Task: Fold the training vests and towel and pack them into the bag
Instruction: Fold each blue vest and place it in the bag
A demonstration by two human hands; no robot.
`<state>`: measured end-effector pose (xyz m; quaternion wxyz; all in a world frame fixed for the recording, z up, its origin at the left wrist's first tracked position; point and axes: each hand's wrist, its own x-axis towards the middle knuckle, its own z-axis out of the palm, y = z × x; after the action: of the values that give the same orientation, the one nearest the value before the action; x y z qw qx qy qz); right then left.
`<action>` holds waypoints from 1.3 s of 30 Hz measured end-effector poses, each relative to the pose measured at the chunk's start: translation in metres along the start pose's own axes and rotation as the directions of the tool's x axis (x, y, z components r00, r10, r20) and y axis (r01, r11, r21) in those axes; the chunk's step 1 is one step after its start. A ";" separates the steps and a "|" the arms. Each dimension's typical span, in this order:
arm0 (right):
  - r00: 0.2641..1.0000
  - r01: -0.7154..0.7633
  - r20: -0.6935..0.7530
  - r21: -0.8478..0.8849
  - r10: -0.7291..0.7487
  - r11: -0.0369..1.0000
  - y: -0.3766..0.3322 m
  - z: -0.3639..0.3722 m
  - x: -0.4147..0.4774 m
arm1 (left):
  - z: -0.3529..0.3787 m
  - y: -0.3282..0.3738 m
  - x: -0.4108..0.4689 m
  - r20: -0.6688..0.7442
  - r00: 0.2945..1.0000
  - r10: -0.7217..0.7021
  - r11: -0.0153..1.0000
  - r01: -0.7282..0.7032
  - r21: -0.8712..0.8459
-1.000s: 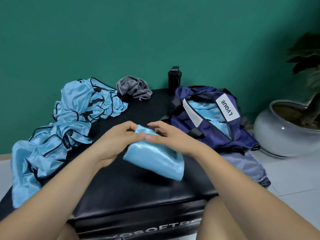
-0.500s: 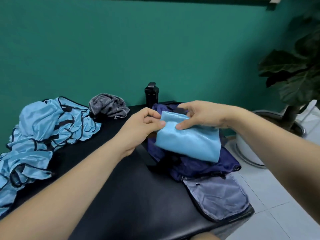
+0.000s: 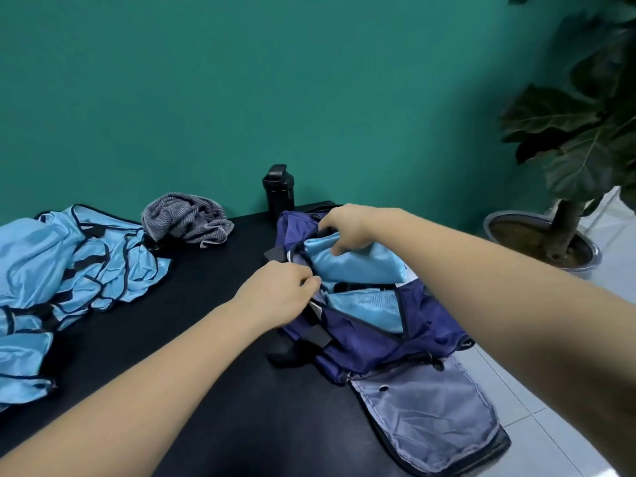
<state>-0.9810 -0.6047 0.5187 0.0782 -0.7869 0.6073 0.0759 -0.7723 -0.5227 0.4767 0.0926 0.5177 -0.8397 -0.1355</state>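
Right hand: gripping the folded shiny light-blue vest, pressing it into the open navy nylon bag.
Left hand: pinching the bag's near opening edge.
Unfolded blue vests: lying left of the bag.
Grey striped towel: lying crumpled left of the bag.

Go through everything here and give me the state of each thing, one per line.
Folded vest: folded, going into the bag's opening
Bag: unzipped, held open
Vest pile: unfolded, heaped
Towel: crumpled, unfolded
Bottle: upright, capped
Left hand: pinching the bag's edge
Right hand: holding the folded vest
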 end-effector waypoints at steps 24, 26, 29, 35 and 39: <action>0.930 0.033 -0.362 -0.091 -0.064 0.995 0.051 0.024 -0.028 | 0.026 0.040 0.071 0.236 0.943 0.235 0.904 -0.301 0.303; 0.930 -0.061 -0.367 -0.199 -0.016 0.978 0.057 0.031 -0.046 | 0.031 0.046 0.077 0.262 0.937 0.229 0.902 -0.306 0.305; 0.954 -0.168 -0.285 -0.251 0.093 0.953 0.053 0.047 -0.071 | 0.040 0.052 0.085 0.282 0.939 0.199 0.911 -0.283 0.300; 0.965 -0.234 -0.201 -0.387 0.166 0.892 0.032 0.083 -0.106 | 0.055 0.055 0.096 0.252 0.955 0.158 0.912 -0.238 0.332; 0.951 -0.309 -0.161 -0.423 0.266 0.852 0.026 0.094 -0.107 | 0.068 0.058 0.098 0.222 0.968 0.120 0.902 -0.200 0.383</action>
<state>-1.0357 -0.4897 0.4488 -0.1445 -0.6869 0.6878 0.1849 -0.8849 -0.5772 0.4327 -0.0868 0.4390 -0.8943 -0.0013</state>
